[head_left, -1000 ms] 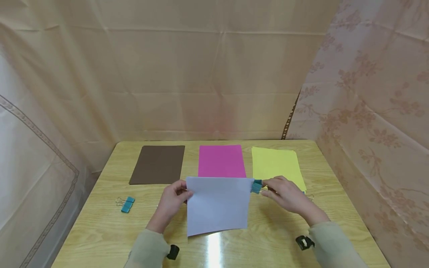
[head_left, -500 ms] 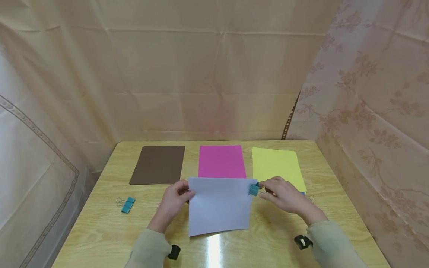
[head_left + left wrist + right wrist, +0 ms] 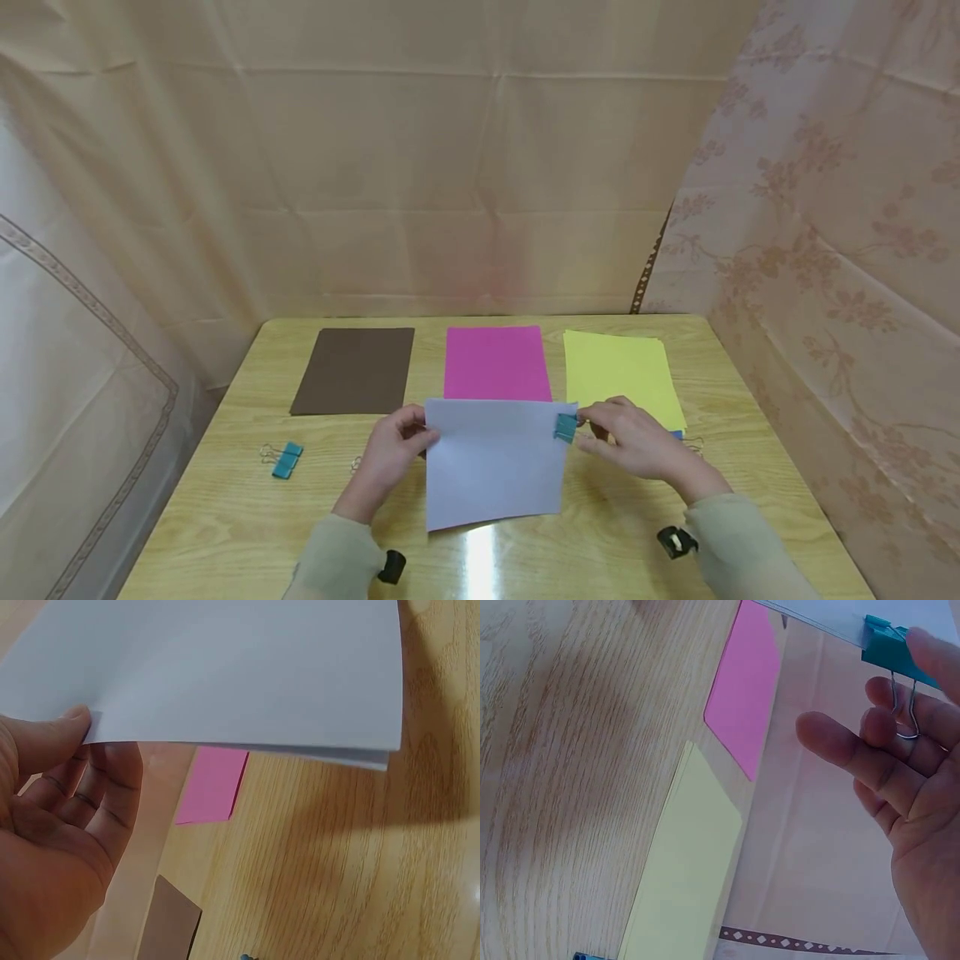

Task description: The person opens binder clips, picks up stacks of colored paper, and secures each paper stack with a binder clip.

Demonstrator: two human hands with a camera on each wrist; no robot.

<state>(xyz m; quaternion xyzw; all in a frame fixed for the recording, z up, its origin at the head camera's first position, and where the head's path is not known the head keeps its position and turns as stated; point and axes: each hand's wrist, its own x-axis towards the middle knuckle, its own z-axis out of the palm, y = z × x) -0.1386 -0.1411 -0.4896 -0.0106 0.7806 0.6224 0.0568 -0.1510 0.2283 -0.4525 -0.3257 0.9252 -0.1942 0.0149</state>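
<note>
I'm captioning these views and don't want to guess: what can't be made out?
- Head: near end of the pink paper, behind the white paper.
- Head: what the wire loop belongs to, behind the left hand.
- Head: most of the blue piece, behind the right hand.
- Right wrist: yellow paper, cut off by the bottom edge.

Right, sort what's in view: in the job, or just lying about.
In the job:
white paper, pinched by the left hand
teal clip on its right edge
right hand, at that clip

Apparently just lying about:
brown paper
pink paper
yellow paper
loose teal clip at left
partly hidden blue clip
</note>
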